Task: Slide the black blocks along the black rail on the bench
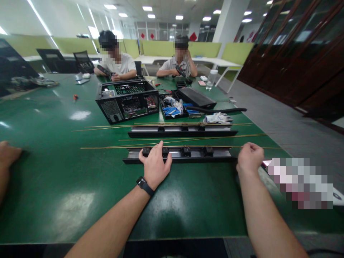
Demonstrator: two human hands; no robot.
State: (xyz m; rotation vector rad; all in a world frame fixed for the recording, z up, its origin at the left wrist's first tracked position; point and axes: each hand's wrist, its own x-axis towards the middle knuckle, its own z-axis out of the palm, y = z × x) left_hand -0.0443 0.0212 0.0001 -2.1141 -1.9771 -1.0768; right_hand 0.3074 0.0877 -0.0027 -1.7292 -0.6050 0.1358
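A black-and-silver rail (177,160) lies across the green table in front of me, with several black blocks (186,151) along its channel. My left hand (156,163), fingers bent and apart, grips this rail left of its middle and partly hides two blocks. Beyond the rail's right end, my right hand (250,157) is closed in a pinch on a thin brass-coloured rod (233,146) running along the rail's far side. Behind it lies a second similar rail (182,134), with more thin rods (193,138) between and on the rails.
An open black computer case (127,102) stands beyond the rails, beside a tray of gloves (173,106) and a flat black box (197,97). Two people sit across the green table (53,161). Another person's hand (9,154) rests at the left edge. A blurred-out item (303,182) lies right.
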